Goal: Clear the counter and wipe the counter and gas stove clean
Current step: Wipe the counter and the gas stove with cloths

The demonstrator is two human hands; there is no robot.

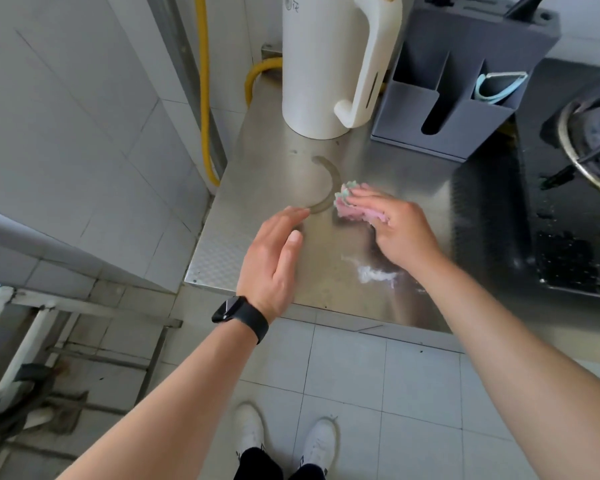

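A small pink and green wiping cloth (342, 199) is pressed onto the shiny steel desk (378, 161) by the right hand (400, 233). The fingers (364, 197) are laid close together and almost straight on top of the cloth. The thumb is hidden, so it cannot be told if the cloth is pinched from below. The cloth sits right at the end of a dark curved ring stain (329, 181) on the desk. The left hand (274, 258), with a black wrist watch (239, 315), is held flat just beside the stain, with the fingers straight and together and nothing in them. The stain looks only partly wiped. A white smear (374, 273) is seen nearer the desk edge, below the right hand. A tall white jug with a handle (316, 71) and a grey plastic knife holder (458, 98) are stood at the back of the desk, so the clearing does not look done. The black glass gas stove (551, 209) on the right looks speckled and unwiped. The cloth is judged to be soft, light and floppy, and maybe damp. It is likely to bunch up if only one corner is taken. It is best folded into a pad and pushed down with flat fingers across its middle.
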